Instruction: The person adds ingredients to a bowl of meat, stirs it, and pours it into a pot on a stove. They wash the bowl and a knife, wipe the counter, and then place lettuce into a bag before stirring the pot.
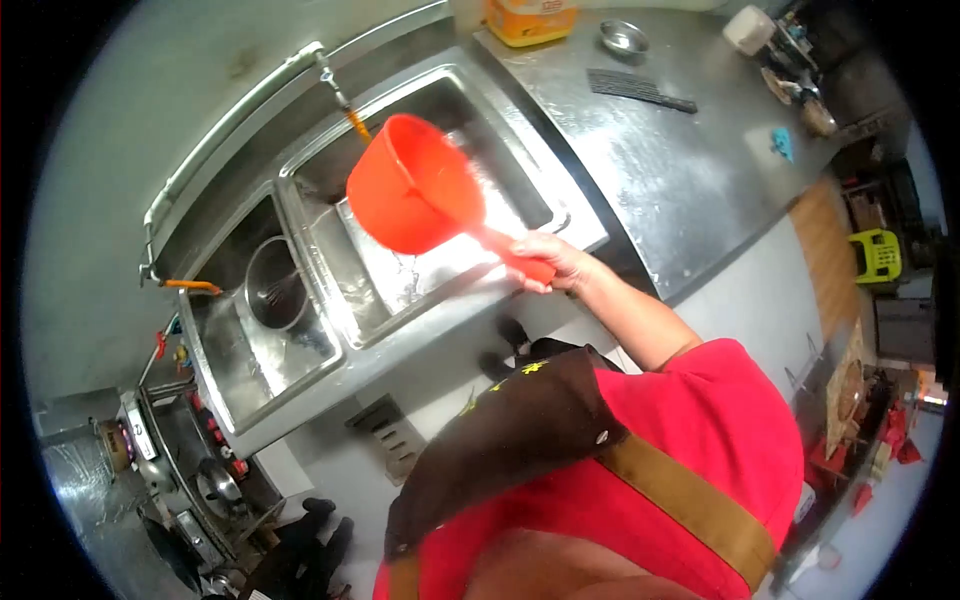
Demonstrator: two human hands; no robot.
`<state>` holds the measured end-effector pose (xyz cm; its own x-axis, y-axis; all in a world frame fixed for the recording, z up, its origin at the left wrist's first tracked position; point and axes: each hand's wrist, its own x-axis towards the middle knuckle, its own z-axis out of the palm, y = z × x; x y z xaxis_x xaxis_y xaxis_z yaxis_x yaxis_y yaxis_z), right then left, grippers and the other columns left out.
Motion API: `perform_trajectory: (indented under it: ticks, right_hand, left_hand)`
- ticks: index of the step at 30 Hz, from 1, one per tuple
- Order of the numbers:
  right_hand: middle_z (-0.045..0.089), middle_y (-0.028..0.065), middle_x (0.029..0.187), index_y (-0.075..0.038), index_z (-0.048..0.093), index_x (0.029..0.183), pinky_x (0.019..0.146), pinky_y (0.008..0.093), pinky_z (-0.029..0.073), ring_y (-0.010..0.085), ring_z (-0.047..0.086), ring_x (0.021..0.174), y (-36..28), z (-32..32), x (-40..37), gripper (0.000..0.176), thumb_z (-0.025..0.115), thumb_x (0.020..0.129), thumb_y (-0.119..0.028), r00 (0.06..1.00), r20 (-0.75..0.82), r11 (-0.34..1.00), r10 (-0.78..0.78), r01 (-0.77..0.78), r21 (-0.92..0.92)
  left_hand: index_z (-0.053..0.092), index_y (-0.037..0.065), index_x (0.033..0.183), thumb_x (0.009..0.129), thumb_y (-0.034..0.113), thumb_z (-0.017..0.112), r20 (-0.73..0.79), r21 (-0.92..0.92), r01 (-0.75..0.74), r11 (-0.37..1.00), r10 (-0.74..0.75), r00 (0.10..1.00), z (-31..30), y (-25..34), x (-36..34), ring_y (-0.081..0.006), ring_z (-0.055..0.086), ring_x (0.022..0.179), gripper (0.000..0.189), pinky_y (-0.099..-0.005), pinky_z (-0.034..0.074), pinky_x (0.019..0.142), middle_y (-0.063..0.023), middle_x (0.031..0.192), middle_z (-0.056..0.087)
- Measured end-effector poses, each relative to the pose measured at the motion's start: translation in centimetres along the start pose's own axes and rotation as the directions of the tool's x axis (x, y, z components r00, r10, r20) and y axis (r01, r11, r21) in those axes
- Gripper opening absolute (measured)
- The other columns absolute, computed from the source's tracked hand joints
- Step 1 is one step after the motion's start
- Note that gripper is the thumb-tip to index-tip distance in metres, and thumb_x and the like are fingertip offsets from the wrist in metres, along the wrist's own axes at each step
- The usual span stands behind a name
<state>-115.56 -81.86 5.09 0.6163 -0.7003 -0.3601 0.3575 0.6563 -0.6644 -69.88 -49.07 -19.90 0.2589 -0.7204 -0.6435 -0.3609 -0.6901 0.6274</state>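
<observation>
A large red plastic ladle [415, 190] is tilted over the right basin of a steel double sink [345, 330]. My right hand [545, 262] is wrapped round its handle near the sink's front edge. Behind the ladle, an orange tap hose [357, 123] hangs from the wall pipe. In the left basin lies a round metal pot [275, 283] with something dark inside that I cannot make out. My left hand is not in view.
To the right is a steel counter [690, 180] with a metal bowl [624, 38], a dark flat tool [640, 90], a blue cloth [782, 144] and a yellow container [530, 20]. A stove area [190, 470] is at lower left; a green stool [877, 256] at far right.
</observation>
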Motion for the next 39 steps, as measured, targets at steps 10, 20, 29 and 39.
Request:
perform_trajectory:
  ticks: [10, 20, 29, 39]
  right_hand:
    - [0.06, 0.0084, 0.072, 0.0, 0.056, 0.101, 0.043, 0.0252, 0.041, 0.0145, 0.055, 0.051, -14.9, -13.4, -11.5, 0.029, 0.057, 0.084, -0.023, 0.525, -0.618, 0.791, -0.585, 0.539, -0.291]
    - [0.063, 0.0129, 0.079, -0.003, 0.057, 0.087, 0.06, 0.0338, 0.05, 0.0213, 0.062, 0.069, -36.5, -41.0, -10.7, 0.033, 0.049, 0.089, -0.034, 0.515, -0.632, 0.782, -0.579, 0.572, -0.25]
    - [0.06, 0.0163, 0.108, -0.009, 0.06, 0.109, 0.094, 0.0414, 0.042, 0.0332, 0.054, 0.106, -29.2, -43.5, -10.8, 0.031, 0.055, 0.08, -0.017, 0.557, -0.455, -0.151, -0.695, -0.732, -0.665]
    - [0.056, 0.0118, 0.079, -0.009, 0.05, 0.086, 0.07, 0.0417, 0.046, 0.0282, 0.058, 0.081, -25.0, -39.2, -15.4, 0.026, 0.066, 0.067, -0.016, 0.535, -0.25, -0.143, -0.807, -0.587, -0.797]
  left_hand:
    - [0.062, 0.003, 0.082, 0.078, 0.015, 0.067, -0.026, -0.221, -0.07, 0.973, 0.066, 0.997, 6.2, 2.3, 2.3, -0.0114, 0.052, 0.073, 0.014, -0.0255, 0.045, 0.066, -0.0025, 0.078, 0.059]
    - [0.048, 0.005, 0.072, 0.079, 0.011, 0.064, -0.167, 0.093, 0.153, 0.984, -0.136, 0.977, 16.4, 12.5, -5.7, -0.0095, 0.045, 0.063, 0.018, -0.025, 0.04, 0.057, 0.0014, 0.066, 0.051]
    - [0.054, 0.001, 0.091, 0.084, 0.003, 0.062, -0.084, -0.303, 0.151, 0.941, -0.184, 0.979, 19.6, 25.0, -7.6, -0.0118, 0.053, 0.068, 0.011, -0.027, 0.046, 0.06, -0.0035, 0.078, 0.056]
    - [0.055, 0.001, 0.094, 0.083, 0.003, 0.063, -0.155, -0.01, 0.155, 0.988, -0.155, 0.976, 20.2, 24.5, -7.9, -0.0137, 0.055, 0.069, 0.014, -0.0277, 0.048, 0.062, -0.007, 0.081, 0.059]
